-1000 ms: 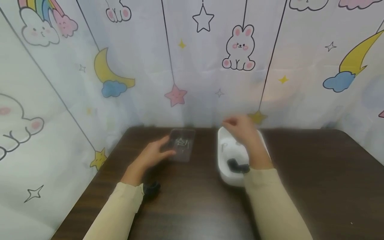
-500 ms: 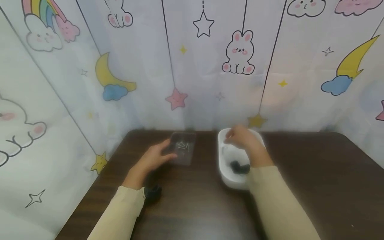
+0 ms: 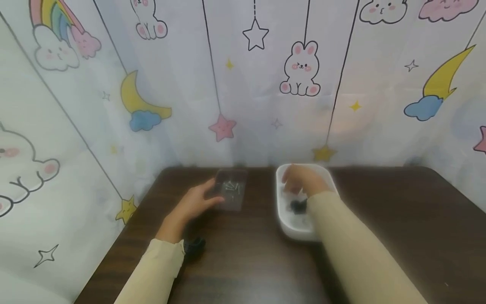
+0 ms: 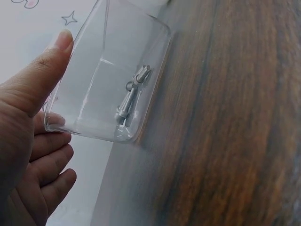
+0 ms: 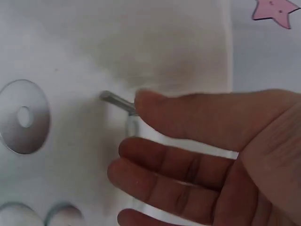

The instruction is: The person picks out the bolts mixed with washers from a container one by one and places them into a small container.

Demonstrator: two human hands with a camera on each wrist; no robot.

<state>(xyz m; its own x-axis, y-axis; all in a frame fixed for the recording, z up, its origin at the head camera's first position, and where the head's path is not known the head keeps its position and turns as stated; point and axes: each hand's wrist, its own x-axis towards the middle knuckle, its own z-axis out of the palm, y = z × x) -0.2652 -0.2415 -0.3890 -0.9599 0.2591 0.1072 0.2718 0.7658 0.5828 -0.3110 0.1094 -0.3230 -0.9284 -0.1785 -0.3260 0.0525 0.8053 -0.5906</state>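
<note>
In the head view my left hand (image 3: 193, 204) holds the left side of a clear plastic box (image 3: 237, 204). Thumb and fingers straddle its edge in the left wrist view, where small metal screws (image 4: 124, 106) lie along the box's bottom. My right hand (image 3: 303, 179) is down inside a white tub (image 3: 279, 202). Seen from the right wrist, its thumb tip overlaps a short metal bolt (image 5: 115, 100), with another silvery piece (image 5: 132, 126) below it. Thumb and fingers stand apart, the fingers loosely bent. A round metal washer (image 5: 14, 134) lies left of the fingertips.
Both containers stand near the back of a dark wood table (image 3: 250, 257), with a gap between them. A printed white curtain (image 3: 182, 84) hangs right behind. Black wrist cameras (image 3: 194, 245) sit at the sleeves. More round metal pieces (image 5: 16, 216) lie in the tub.
My right hand has come down from above the tub's far end into it, its forearm swinging inward. The left hand stays at the clear box. The head view has tilted slightly up.
</note>
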